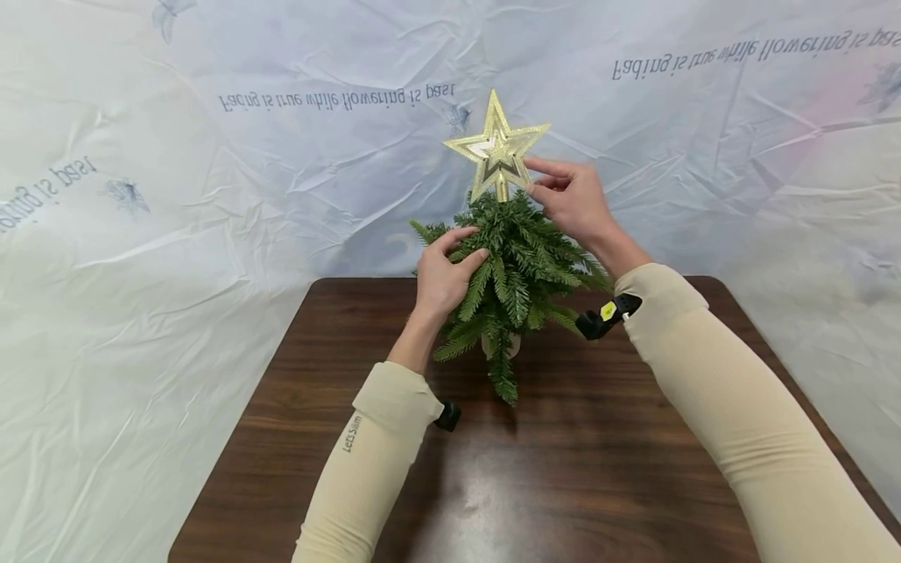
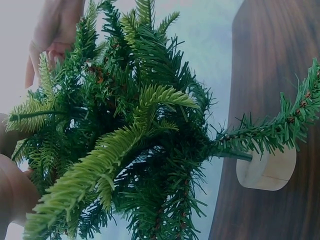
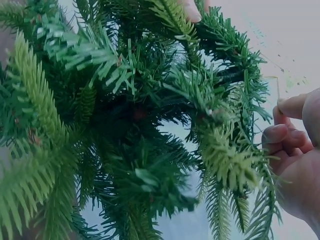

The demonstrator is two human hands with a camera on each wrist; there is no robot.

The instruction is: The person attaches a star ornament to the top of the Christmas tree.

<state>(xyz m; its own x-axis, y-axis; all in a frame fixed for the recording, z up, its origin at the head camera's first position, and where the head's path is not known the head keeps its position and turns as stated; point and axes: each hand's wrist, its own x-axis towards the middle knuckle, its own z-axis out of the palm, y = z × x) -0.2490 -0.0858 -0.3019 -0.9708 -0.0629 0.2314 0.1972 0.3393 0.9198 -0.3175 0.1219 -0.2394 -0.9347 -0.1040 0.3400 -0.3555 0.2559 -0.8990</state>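
Note:
A gold star tree topper [image 1: 497, 145] stands upright at the tip of a small artificial Christmas tree [image 1: 517, 266]. My right hand [image 1: 573, 199] pinches the star's lower right point between thumb and fingers. In the right wrist view, the right hand [image 3: 300, 145] shows at the right edge, with the star's thin edge at its fingertips. Lower on the left side, my left hand [image 1: 445, 274] holds the upper branches, its thumb and fingers curved around them. Green branches [image 2: 135, 130] fill the left wrist view and partly hide the left hand [image 2: 15, 190].
The tree's pale round wooden base [image 2: 267, 170] sits on a dark brown wooden table [image 1: 563, 461]. Behind the table hangs a wrinkled white sheet [image 1: 338, 156] with printed lettering. Low branches spread out over the tabletop, one reaching toward the front.

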